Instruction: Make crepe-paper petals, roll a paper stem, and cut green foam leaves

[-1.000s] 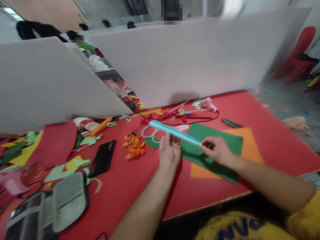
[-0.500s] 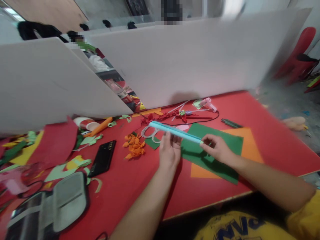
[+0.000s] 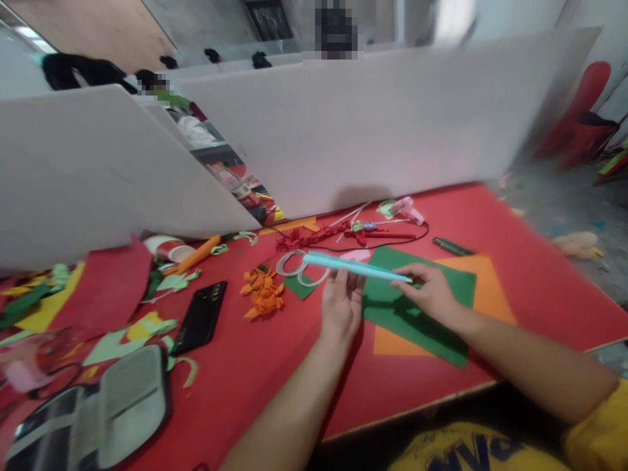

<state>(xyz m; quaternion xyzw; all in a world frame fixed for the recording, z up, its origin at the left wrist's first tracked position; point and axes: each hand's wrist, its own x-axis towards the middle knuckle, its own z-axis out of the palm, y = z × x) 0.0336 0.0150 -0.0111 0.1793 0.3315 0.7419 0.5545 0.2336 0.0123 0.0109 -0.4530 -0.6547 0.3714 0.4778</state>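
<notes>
A long light-blue roll (image 3: 356, 267) lies nearly level across both hands above the table. My left hand (image 3: 341, 302) supports it from below near its middle, with the fingers curled round its underside. At the roll's right end, my right hand (image 3: 424, 286) pinches it between thumb and fingers. Beneath the hands a green sheet (image 3: 441, 314) rests on an orange sheet (image 3: 495, 288). Left of my left hand are crumpled orange paper flowers (image 3: 262, 293) and a coil of white cord (image 3: 292, 263).
On the red table (image 3: 255, 392) are a black phone (image 3: 201, 316), an open grey case (image 3: 132, 405), a dark marker (image 3: 452, 246), a pink glue gun (image 3: 407, 209) and paper scraps at the left. A white partition (image 3: 367, 131) stands behind.
Both hands and the blue roll have shifted slightly right. The roll's left end has dipped, so it now lies closer to level. The camera view has shifted slightly.
</notes>
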